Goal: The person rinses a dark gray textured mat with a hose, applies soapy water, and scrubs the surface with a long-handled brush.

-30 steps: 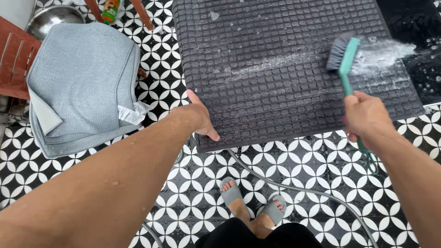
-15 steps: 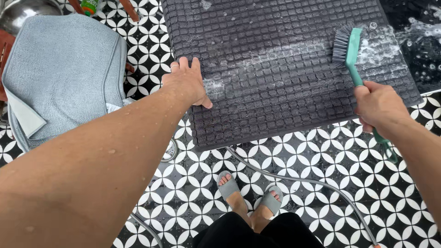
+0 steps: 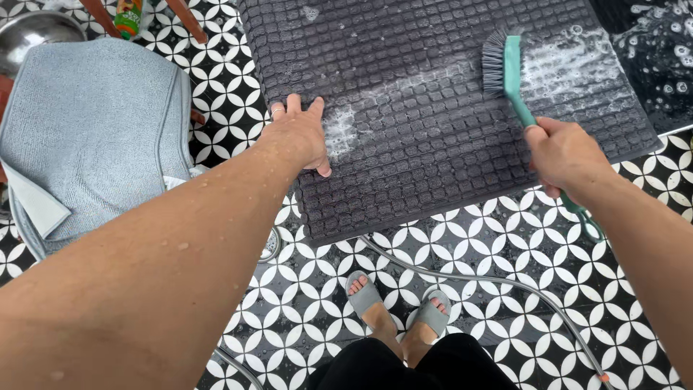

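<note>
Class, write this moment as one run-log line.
left hand: flat on dark grey mat edge | right hand: grips teal brush, bristles on soapy mat | nearby: folded blue mat, hose

Teal brush, dark-grey checked mat

The dark grey waffle mat lies flat on the floor, wet, with white foam streaks in the middle and on the far right. The teal scrub brush rests on it, bristles facing left.
</note>
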